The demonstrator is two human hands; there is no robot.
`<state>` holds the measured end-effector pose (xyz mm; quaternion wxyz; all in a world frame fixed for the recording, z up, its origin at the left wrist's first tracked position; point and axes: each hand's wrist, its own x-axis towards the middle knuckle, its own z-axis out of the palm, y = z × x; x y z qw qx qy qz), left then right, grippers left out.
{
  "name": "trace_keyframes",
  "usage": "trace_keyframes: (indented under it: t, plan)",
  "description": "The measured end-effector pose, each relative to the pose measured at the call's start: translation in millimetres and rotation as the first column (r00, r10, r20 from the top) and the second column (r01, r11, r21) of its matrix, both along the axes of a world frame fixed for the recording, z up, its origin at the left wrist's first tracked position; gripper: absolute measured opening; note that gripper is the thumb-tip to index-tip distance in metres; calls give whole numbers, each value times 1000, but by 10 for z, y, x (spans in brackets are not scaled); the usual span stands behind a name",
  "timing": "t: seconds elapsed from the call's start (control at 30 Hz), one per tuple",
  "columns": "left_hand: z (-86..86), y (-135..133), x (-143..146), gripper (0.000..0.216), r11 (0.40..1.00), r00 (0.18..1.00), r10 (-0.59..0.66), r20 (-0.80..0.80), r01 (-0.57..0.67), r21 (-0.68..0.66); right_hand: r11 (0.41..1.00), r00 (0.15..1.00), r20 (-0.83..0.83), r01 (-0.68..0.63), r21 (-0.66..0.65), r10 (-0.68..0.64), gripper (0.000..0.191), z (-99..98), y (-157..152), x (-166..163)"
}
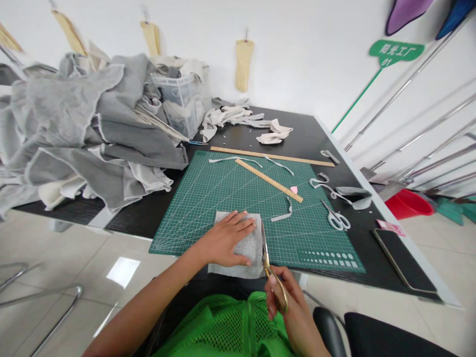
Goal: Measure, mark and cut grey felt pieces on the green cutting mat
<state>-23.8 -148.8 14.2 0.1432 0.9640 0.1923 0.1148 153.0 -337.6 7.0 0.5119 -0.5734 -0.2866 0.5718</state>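
A grey piece of cloth (250,250) lies on the green cutting mat (193,198), its near edge hanging over the table's front. My left hand (228,240) rests flat on the cloth with its fingers stretched out. Gold-handled scissors (266,258) are in my right hand (284,297), fingers wrapped round the handles. Their blades point away from me along the cloth's right edge. Whether the blades are parted there is hard to make out. A narrow grey strip (282,216) lies on the mat to the right of the cloth.
Two wooden rulers (269,181) and a pink piece (294,190) lie at the back. White-handled scissors (336,218), fabric scraps (355,196) and a phone (403,258) are on the right. Heaped grey cloth (92,119) and a clear bin (182,99) stand left.
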Motion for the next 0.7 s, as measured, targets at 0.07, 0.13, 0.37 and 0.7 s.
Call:
trace_keyframes:
  t: [0.07,0.13,0.37,0.7]
  plan:
    - [-6,-4,7,99,1000,1000,16,-10,-16,-19,1000,1000,-6,12,-3,-12,33,30,52,-18]
    - [-8,-49,-6,98,999,999,40,-13,-40,-26,1000,999,-13,29,-10,-29,35,56,71,-39]
    - [-21,-307,-148,107,992,994,106,-5,-106,-70,1000,999,40,-7,-15,8,33,67,-17,-21]
    - [-80,-299,-159,119,992,995,103,7,-102,-75,989,994,58,-86,-119,93,37,128,-139,78]
